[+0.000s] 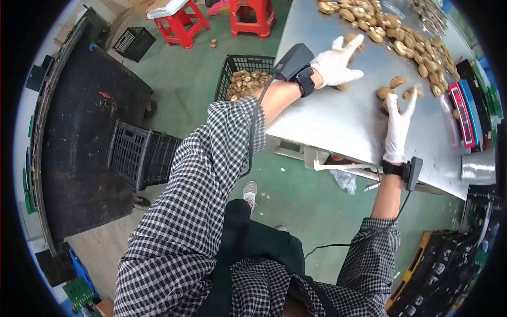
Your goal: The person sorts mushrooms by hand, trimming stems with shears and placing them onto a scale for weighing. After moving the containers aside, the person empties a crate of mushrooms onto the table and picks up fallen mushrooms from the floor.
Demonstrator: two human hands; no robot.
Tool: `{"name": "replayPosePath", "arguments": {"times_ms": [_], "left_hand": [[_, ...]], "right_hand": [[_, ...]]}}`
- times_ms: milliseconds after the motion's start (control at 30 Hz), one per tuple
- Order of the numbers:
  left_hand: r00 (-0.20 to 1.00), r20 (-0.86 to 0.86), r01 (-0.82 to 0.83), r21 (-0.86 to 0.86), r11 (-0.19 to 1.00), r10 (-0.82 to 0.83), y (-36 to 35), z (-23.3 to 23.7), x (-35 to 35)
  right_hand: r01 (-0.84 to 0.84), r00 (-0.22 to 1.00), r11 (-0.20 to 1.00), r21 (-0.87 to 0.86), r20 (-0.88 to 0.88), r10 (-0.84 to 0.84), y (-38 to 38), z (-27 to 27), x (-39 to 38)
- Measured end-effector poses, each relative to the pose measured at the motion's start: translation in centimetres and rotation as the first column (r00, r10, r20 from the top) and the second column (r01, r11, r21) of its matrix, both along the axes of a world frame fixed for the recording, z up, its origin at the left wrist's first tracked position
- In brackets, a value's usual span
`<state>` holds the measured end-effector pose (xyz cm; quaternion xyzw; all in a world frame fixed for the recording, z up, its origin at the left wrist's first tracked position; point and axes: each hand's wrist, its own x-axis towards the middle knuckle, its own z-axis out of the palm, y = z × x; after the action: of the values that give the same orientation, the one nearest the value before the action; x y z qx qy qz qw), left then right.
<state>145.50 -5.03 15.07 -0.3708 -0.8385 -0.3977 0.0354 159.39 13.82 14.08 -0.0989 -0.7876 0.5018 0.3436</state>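
Note:
My left hand, in a white glove, is over the metal table with its fingers spread. One brown mushroom shows behind its fingers and another lies below the palm. My right hand, gloved too, reaches across the table with thumb and forefinger apart. Around its fingertips are a few mushrooms, one partly hidden behind a finger. Farther back on the table lies a large heap of mushrooms.
A black crate of mushrooms stands on the floor left of the metal table. Red stools are beyond it. An empty black crate sits farther left. A red box and a metal container are at the right.

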Motion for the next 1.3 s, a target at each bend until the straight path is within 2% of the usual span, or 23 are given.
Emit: {"name": "replayPosePath", "arguments": {"times_ms": [33, 133, 167, 267, 467, 567, 633, 700, 767, 833, 867, 933, 967, 1000, 1033, 1067, 1100, 1133, 1167, 1200, 1233, 1267, 1300], "left_hand": [[0.999, 0.037, -0.007, -0.079, 0.997, 0.010, -1.0, 1.2, 0.0], [0.988, 0.117, 0.117, -0.130, 0.985, -0.102, -3.7, 1.7, -1.8], [0.992, 0.024, 0.123, -0.079, 0.989, -0.121, -4.4, 1.3, -2.4], [0.971, 0.203, 0.111, 0.092, 0.990, -0.127, -2.0, 0.0, -2.3], [0.830, 0.557, -0.276, 0.417, 0.866, -0.004, -10.2, -1.6, -1.2], [0.800, 0.587, -0.452, 0.455, 0.767, 0.123, -15.8, -4.1, 1.0], [0.742, 0.637, -0.543, 0.386, 0.746, 0.210, -19.5, -7.0, 3.0], [0.531, 0.817, -0.668, 0.242, 0.703, 0.223, -23.0, -9.5, 5.5], [0.356, 0.918, -0.701, 0.138, 0.699, 0.175, -25.9, -10.7, 7.8], [0.314, 0.918, -0.686, 0.044, 0.726, 0.241, -29.5, -12.9, 9.3], [0.224, 0.942, -0.694, -0.024, 0.719, 0.248, -30.7, -12.6, 9.3], [0.189, 0.958, -0.674, -0.034, 0.738, 0.216, -32.5, -13.1, 8.5], [0.149, 0.971, -0.664, -0.043, 0.747, 0.188, -33.4, -13.4, 7.8], [0.175, 0.973, -0.629, -0.010, 0.777, 0.154, -34.2, -13.7, 7.0], [0.158, 0.980, -0.559, -0.012, 0.829, 0.121, -35.3, -13.9, 5.4], [0.186, 0.977, -0.546, 0.012, 0.838, 0.107, -36.2, -14.2, 4.4], [0.212, 0.973, -0.550, 0.040, 0.834, 0.093, -36.9, -14.4, 3.9], [0.183, 0.980, -0.557, 0.037, 0.830, 0.079, -38.0, -14.9, 2.9], [0.176, 0.979, -0.536, 0.006, 0.844, 0.104, -39.3, -14.9, 2.0], [0.164, 0.981, -0.531, -0.005, 0.848, 0.108, -40.3, -14.4, 1.6], [0.156, 0.981, -0.523, -0.016, 0.852, 0.115, -41.2, -14.3, 1.0], [0.137, 0.981, -0.520, -0.045, 0.853, 0.135, -42.3, -14.8, 0.8], [0.120, 0.980, -0.521, -0.074, 0.850, 0.159, -43.4, -15.4, 0.8]], "right_hand": [[0.051, 0.998, 0.988, 0.149, 0.019, -0.054, -0.2, 0.4, -0.4], [-0.078, 0.993, 0.995, -0.061, 0.085, 0.083, -1.7, 1.3, -1.7], [-0.063, 0.991, 0.998, 0.017, 0.118, 0.060, -1.6, 1.1, -2.2], [-0.005, 0.961, 0.999, -0.036, 0.278, 0.015, 2.8, 1.3, -0.8], [0.090, 0.971, 0.991, -0.098, 0.230, -0.065, 3.3, 0.3, -0.4], [0.102, 0.966, 0.992, -0.070, 0.243, -0.083, 3.3, -0.2, 0.2], [0.129, 0.966, 0.987, -0.090, 0.238, -0.104, 2.9, 0.2, -0.1], [0.212, 0.923, 0.959, 0.188, 0.285, -0.260, 2.5, 1.0, 0.2], [0.306, 0.909, 0.891, 0.335, 0.174, -0.378, -1.3, 3.4, -0.1], [0.310, 0.937, 0.896, 0.319, 0.058, -0.345, -6.7, 6.1, -0.7], [0.197, 0.980, 0.936, 0.293, -0.035, -0.195, -9.1, 6.4, -0.7], [-0.130, 0.989, 0.983, 0.131, 0.089, 0.119, -14.6, 6.9, 1.0], [-0.396, 0.916, 0.916, 0.063, 0.090, 0.390, -18.9, 7.5, -0.1], [-0.646, 0.660, 0.721, -0.251, 0.290, 0.693, -22.1, 9.0, -2.3], [-0.708, 0.532, 0.614, -0.348, 0.309, 0.789, -25.4, 7.2, -3.7], [-0.627, 0.430, 0.578, -0.522, 0.387, 0.816, -28.2, 4.9, -4.4], [-0.564, 0.470, 0.618, -0.548, 0.402, 0.786, -30.4, 1.7, -5.1], [-0.428, 0.612, 0.728, -0.535, 0.421, 0.669, -32.3, -2.9, -5.5], [-0.144, 0.680, 0.676, -0.723, 0.424, 0.598, -33.5, -6.5, -6.8], [0.021, 0.791, 0.695, -0.718, 0.437, 0.427, -34.0, -11.1, -7.9], [0.270, 0.783, 0.652, -0.708, 0.556, 0.279, -33.5, -15.1, -9.2], [0.355, 0.842, 0.599, -0.717, 0.524, 0.128, -32.7, -20.8, -9.6], [0.483, 0.758, 0.591, -0.645, 0.647, 0.087, -30.7, -25.9, -9.7]]}}
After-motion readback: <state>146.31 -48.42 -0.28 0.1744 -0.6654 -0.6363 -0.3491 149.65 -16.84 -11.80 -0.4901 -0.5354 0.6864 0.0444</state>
